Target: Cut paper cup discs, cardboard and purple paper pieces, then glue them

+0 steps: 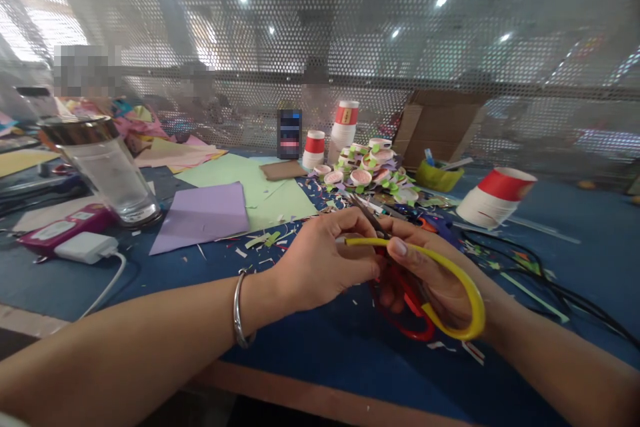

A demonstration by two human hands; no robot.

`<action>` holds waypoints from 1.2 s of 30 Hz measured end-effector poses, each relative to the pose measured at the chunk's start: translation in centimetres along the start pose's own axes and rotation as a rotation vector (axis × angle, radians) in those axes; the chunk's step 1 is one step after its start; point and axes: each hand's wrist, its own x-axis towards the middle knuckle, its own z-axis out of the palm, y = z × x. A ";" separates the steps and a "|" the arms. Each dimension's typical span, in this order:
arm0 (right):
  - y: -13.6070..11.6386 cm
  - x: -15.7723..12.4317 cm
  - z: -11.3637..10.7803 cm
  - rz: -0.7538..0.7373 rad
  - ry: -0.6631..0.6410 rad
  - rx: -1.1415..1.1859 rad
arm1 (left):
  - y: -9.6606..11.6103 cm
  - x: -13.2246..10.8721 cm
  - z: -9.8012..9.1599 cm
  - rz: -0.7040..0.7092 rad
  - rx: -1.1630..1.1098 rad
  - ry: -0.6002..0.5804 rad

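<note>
My right hand (435,280) is closed round a pair of scissors (430,293) with yellow and red loop handles; the dark blades point up and left. My left hand (320,260) is pinched at the blades, fingers pressed together on something too small to make out. A metal bangle (240,310) sits on my left wrist. Both hands hover just above the blue table top (320,347), near its front edge.
Paper scraps litter the table. Purple paper (205,217) and green paper (255,190) lie to the left, beside a glass jar (107,170) and a white charger (85,247). Decorated paper cups (370,170) are piled behind; a cup (495,197) lies on its side. Black cables (550,287) run right.
</note>
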 end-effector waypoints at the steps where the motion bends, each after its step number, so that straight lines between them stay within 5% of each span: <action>1: 0.1 0.0 0.0 0.011 -0.029 0.006 | 0.0 0.0 -0.1 0.068 0.063 0.029; 5: 0.5 -0.1 -0.1 0.000 -0.083 0.014 | 0.0 0.1 -0.5 0.207 0.176 0.055; 12: 0.8 0.0 -1.1 -0.113 0.116 -0.041 | 0.0 0.6 -0.8 -0.109 -0.294 0.097; 19: 0.4 0.1 -2.2 -0.235 0.225 0.023 | 0.3 1.0 -1.6 -0.228 -0.494 0.139; 28: 0.4 0.1 -2.0 -0.185 0.300 -0.751 | -0.1 1.1 -1.3 -0.205 -0.578 0.202; 36: 0.2 0.1 -1.4 -0.175 0.407 -0.838 | 0.1 0.9 -0.8 -0.179 -0.519 0.291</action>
